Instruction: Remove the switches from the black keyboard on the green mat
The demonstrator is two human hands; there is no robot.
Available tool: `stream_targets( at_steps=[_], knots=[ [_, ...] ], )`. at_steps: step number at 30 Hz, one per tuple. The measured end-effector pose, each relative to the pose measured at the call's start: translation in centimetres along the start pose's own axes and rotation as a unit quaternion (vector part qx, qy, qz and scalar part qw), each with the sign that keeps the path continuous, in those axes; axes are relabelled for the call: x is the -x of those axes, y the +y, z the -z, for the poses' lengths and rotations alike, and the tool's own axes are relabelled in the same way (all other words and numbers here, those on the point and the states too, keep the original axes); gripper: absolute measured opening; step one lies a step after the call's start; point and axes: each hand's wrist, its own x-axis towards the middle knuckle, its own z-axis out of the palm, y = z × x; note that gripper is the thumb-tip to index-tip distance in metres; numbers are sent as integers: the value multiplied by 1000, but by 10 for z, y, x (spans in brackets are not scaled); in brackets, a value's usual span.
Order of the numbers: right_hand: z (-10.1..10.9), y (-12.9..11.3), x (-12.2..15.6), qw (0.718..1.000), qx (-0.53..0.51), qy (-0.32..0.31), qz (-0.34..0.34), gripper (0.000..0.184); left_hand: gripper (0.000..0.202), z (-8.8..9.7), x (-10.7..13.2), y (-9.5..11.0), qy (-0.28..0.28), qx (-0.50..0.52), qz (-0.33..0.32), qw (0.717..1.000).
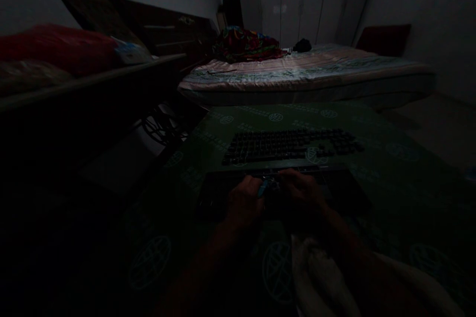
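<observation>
In dim light, my left hand [244, 197] is closed on a small teal object [264, 186], whose kind I cannot make out. My right hand [300, 189] is close beside it, fingers curled together; whatever they pinch is lost in the dark. Both hands are over the middle of a black keyboard base [345, 190], which lies lengthwise in front of me. Just beyond it, black keycaps [266, 144] are laid out in rows in a keyboard's layout, with green surface showing between the groups.
Everything lies on a green board [201, 143] printed with white globe marks. A pale cloth [320, 272] is under my right forearm. Beyond the board is a bed [316, 72]; at left, a shelf [163, 62] carries a red bag [63, 47].
</observation>
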Motion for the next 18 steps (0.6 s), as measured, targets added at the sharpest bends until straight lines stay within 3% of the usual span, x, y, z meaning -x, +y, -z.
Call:
stream_targets(
  at_steps=[18],
  knots=[
    [1,-2,-1,997,57,-11,43,22,26,-6,0,-2,19,21,-15,999]
  ],
)
